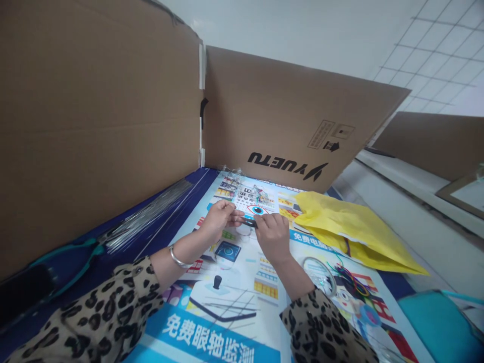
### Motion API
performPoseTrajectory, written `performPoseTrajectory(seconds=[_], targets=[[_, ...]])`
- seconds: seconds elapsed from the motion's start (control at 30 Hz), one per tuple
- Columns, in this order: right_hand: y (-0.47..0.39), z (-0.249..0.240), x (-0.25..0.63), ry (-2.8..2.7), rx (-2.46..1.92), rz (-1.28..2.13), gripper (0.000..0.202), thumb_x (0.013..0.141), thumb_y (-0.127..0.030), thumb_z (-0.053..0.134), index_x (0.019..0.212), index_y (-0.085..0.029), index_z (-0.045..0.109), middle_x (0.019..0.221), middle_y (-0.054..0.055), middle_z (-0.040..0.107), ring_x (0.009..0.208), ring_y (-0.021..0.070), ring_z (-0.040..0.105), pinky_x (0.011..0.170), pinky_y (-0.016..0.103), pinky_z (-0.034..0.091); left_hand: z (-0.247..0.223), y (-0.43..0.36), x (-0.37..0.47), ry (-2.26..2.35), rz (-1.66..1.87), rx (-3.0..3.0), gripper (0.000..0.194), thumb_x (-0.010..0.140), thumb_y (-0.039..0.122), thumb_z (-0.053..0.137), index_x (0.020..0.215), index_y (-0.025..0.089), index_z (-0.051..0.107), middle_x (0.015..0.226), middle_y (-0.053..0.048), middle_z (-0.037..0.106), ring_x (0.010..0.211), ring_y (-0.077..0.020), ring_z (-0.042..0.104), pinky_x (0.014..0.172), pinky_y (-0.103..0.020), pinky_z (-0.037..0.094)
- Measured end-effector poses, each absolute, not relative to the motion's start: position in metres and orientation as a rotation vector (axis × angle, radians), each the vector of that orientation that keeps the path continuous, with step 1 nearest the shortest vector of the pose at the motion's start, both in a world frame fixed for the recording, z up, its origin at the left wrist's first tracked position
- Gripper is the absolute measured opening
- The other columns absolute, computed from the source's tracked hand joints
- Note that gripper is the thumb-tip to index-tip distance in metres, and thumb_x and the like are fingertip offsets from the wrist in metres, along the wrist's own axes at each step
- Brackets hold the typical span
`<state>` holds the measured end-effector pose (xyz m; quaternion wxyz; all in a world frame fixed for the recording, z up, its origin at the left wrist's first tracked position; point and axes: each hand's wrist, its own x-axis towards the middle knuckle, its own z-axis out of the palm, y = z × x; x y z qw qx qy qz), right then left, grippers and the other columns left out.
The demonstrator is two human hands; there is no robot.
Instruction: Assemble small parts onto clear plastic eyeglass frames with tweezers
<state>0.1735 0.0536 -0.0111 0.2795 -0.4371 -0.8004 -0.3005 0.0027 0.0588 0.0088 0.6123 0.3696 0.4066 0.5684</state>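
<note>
Silver straight wires (151,214) look unworked, tangled wires (261,195) perhaps done, while my right hand (273,234) grips a dark tool (249,222), left hand (218,219) pinched closed (on what, I cannot tell).

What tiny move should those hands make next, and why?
Probably hold the left hand steady and make a slight adjustment with the dark tool: the right hand grips it, and its exposed end sits right by the left hand. Anything finer held there is too small to make out.
</note>
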Motion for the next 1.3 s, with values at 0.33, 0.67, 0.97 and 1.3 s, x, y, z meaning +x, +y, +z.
performPoseTrajectory(seconds=[0.33, 0.67, 0.97, 1.3], targets=[[0.051, -0.008, 0.172, -2.21, -1.091, -0.967, 0.019, 0.085, -0.019, 0.045, 0.097, -0.018, 0.06, 0.077, 0.005, 0.056, 0.077, 0.0175, 0.041, 0.073, 0.035, 0.026, 0.005, 0.055, 0.009, 0.989, 1.358, 0.862, 0.012, 0.073, 0.024, 0.053, 0.073, 0.016, 0.044, 0.069, -0.005, 0.065, 0.057, -0.0146, 0.063, 0.05, -0.025, 0.05], [0.05, -0.007, 0.172, -2.208, -1.036, -0.995, 0.017, 0.085, -0.019, 0.046, 0.095, -0.018, 0.06, 0.07, 0.004, 0.054, 0.072, 0.0164, 0.04, 0.069, 0.034, 0.024, 0.008, 0.052, 0.01, 1.005, 1.336, 0.801, 0.01, 0.073, 0.021, 0.052, 0.074, 0.016, 0.043, 0.072, -0.007, 0.066, 0.058, -0.016, 0.064, 0.049, -0.025, 0.05], [0.052, -0.008, 0.172, -2.214, -1.046, -1.003, 0.017, 0.085, -0.02, 0.046, 0.096, -0.018, 0.059, 0.069, 0.003, 0.053, 0.071, 0.0157, 0.039, 0.066, 0.034, 0.022, 0.014, 0.049, 0.011, 1.019, 1.326, 0.774, 0.007, 0.073, 0.017, 0.05, 0.074, 0.016, 0.043, 0.069, -0.006, 0.065, 0.057, -0.0154, 0.064, 0.048, -0.024, 0.05], [0.054, -0.013, 0.173, -2.233, -1.105, -0.917, 0.018, 0.085, -0.018, 0.044, 0.094, -0.018, 0.059, 0.069, 0.004, 0.054, 0.07, 0.0164, 0.041, 0.065, 0.032, 0.024, 0.01, 0.051, 0.011, 0.985, 1.368, 0.843, 0.012, 0.074, 0.024, 0.053, 0.075, 0.016, 0.043, 0.071, -0.005, 0.065, 0.059, -0.015, 0.064, 0.049, -0.023, 0.048]])
